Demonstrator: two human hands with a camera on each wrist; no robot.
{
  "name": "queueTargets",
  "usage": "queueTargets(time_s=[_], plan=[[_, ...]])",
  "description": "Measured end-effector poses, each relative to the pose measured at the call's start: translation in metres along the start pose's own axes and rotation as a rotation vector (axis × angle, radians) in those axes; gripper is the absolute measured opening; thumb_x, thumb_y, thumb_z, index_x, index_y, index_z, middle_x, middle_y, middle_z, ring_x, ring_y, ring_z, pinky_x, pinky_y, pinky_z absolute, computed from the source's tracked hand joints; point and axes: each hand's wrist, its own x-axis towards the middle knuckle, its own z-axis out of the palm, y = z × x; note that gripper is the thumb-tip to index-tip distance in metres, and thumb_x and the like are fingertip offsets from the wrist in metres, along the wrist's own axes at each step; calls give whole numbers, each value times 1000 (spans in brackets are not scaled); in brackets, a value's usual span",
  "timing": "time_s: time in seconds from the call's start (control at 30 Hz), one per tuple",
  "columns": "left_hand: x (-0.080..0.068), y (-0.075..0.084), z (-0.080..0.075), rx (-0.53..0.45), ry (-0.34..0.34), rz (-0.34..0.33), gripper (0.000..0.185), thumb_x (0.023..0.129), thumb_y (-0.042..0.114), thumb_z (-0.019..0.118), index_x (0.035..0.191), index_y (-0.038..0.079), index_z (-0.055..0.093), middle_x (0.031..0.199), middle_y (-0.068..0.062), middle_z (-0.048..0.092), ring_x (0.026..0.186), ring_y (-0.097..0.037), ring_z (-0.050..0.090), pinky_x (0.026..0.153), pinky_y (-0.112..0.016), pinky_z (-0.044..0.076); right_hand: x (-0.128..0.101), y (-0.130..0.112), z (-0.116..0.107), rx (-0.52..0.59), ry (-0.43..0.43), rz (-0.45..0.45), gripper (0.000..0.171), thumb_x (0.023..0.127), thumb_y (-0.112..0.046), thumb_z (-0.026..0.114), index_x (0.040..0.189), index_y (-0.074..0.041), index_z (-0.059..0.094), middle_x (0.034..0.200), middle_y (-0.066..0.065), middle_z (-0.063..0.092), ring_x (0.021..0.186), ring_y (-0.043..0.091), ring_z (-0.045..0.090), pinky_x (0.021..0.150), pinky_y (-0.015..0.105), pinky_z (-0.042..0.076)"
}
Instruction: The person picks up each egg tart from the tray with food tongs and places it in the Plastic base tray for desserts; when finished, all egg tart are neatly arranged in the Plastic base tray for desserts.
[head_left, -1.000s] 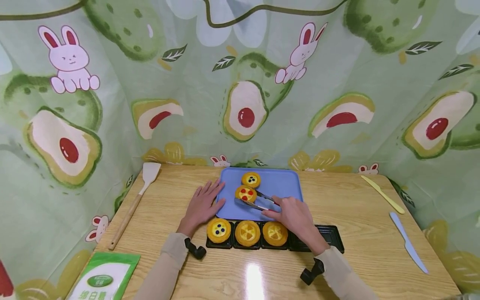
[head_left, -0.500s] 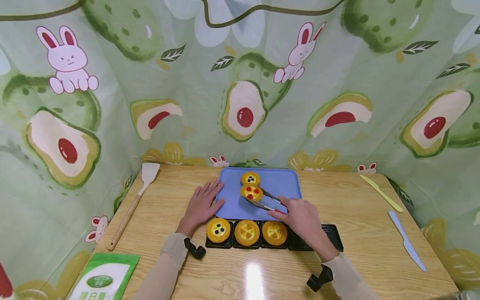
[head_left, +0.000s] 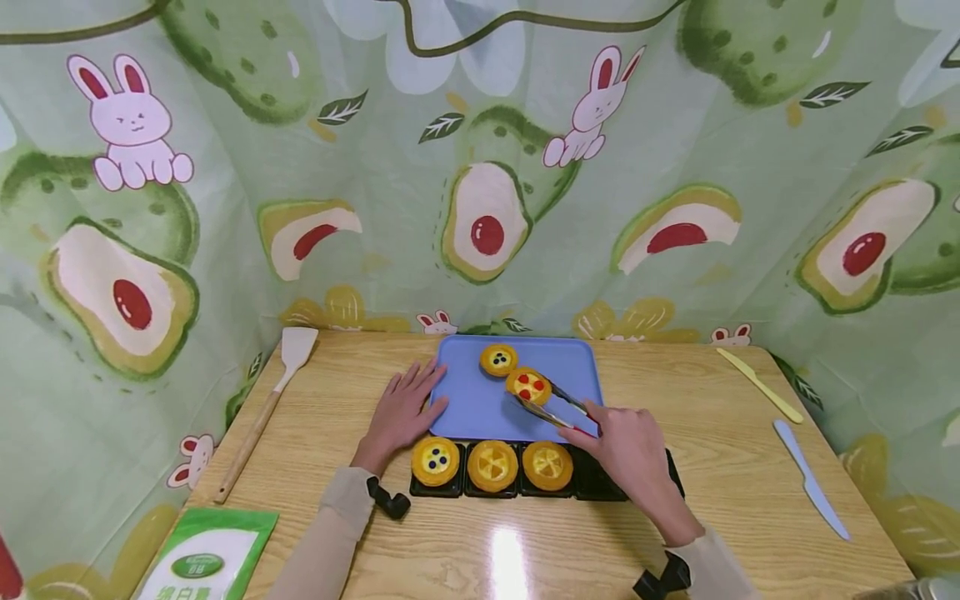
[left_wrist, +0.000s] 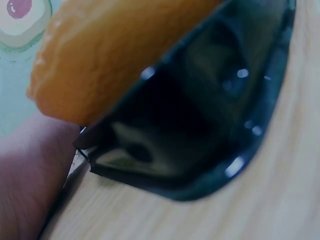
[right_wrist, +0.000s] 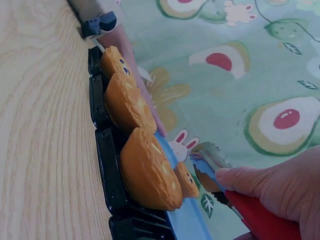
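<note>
My right hand (head_left: pixel 633 450) grips metal tongs (head_left: pixel 542 414) with red handles (right_wrist: pixel 265 212). Between the tong tips is an egg tart (head_left: pixel 529 385) topped with red berry-like dots, over the blue tray (head_left: pixel 476 408). Whether it clears the tray is hard to tell. Behind and to its left, an egg tart with dark blue dots (head_left: pixel 498 359) sits on the tray. My left hand (head_left: pixel 400 414) lies with fingers extended at the tray's left edge. In the left wrist view, a tart (left_wrist: pixel 115 55) in a black holder (left_wrist: pixel 185 100) hides much of that hand.
Before the tray runs a row of black holders (head_left: pixel 491 493), bearing a blue-dotted tart (head_left: pixel 435 462) and two plain-topped tarts (head_left: pixel 547 465); my right arm partly covers the right end. A spatula (head_left: pixel 258 425) and green-white bag (head_left: pixel 213 554) lie left, yellow (head_left: pixel 759 385) and blue (head_left: pixel 810 479) knives right.
My right hand has carried the tongs and the red-dotted tart to the right across the tray, away from the blue-dotted tart. My left hand has stayed in place.
</note>
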Motion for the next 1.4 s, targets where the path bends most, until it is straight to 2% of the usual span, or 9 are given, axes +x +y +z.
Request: queueTargets(time_s=[0.2, 0.43, 0.57, 0.7, 0.93, 1.07, 1.2, 1.4], plan=[[0, 0, 1, -3, -2, -8, 66, 108, 58, 40, 167, 32, 26, 174, 7, 19, 161, -30, 15, 127, -57, 11, -10, 7, -8, 25, -12, 36, 45, 84, -53, 83, 77, -17, 57, 51, -10, 32, 43, 12, 32, 45, 27, 21], [-1, 1, 1, -5, 13, 2, 66, 108, 57, 41, 167, 29, 30, 173, 5, 22, 161, -32, 17, 127, -59, 12, -27, 13, -15, 11, 31, 33, 50, 84, -53, 82, 72, -17, 49, 52, -12, 24, 43, 8, 22, 45, 26, 18], [-2, 3, -1, -11, 16, 11, 65, 108, 55, 43, 166, 28, 32, 173, 3, 24, 160, -33, 19, 126, -61, 14, -41, 16, -20, 9, -17, 104, 48, 85, -54, 82, 75, -17, 53, 53, -11, 24, 45, 10, 22, 47, 27, 17], [-2, 3, -1, -12, 19, 20, 65, 108, 55, 43, 166, 27, 33, 172, 2, 26, 160, -34, 20, 126, -62, 15, -55, 20, -26, 13, -67, 192, 46, 85, -57, 81, 78, -18, 56, 52, -9, 29, 45, 13, 28, 46, 29, 19], [-2, 1, 0, -15, 11, 4, 66, 108, 58, 41, 166, 30, 30, 173, 4, 23, 160, -32, 17, 127, -59, 12, -74, 27, -36, 3, -81, 237, 44, 84, -57, 81, 82, -17, 64, 53, -9, 35, 45, 14, 32, 47, 30, 21], [-3, 1, -1, -18, 14, 1, 65, 108, 57, 41, 166, 29, 30, 173, 2, 25, 160, -33, 18, 126, -60, 12, -84, 32, -40, 2, -123, 276, 44, 84, -57, 82, 87, -16, 67, 54, -8, 36, 47, 14, 33, 48, 29, 21], [-2, 2, -1, -13, 21, 7, 66, 108, 57, 42, 166, 28, 32, 173, 1, 26, 160, -35, 20, 126, -61, 13, -95, 35, -44, 7, -142, 323, 53, 83, -60, 81, 106, -13, 77, 56, -8, 39, 49, 14, 35, 46, 30, 24], [-1, 3, -1, -22, 34, 21, 66, 108, 55, 45, 166, 25, 34, 172, 0, 27, 159, -37, 21, 126, -62, 14, -109, 36, -49, 17, -187, 370, 58, 83, -60, 81, 109, -8, 78, 58, -7, 42, 51, 13, 36, 47, 29, 24]])
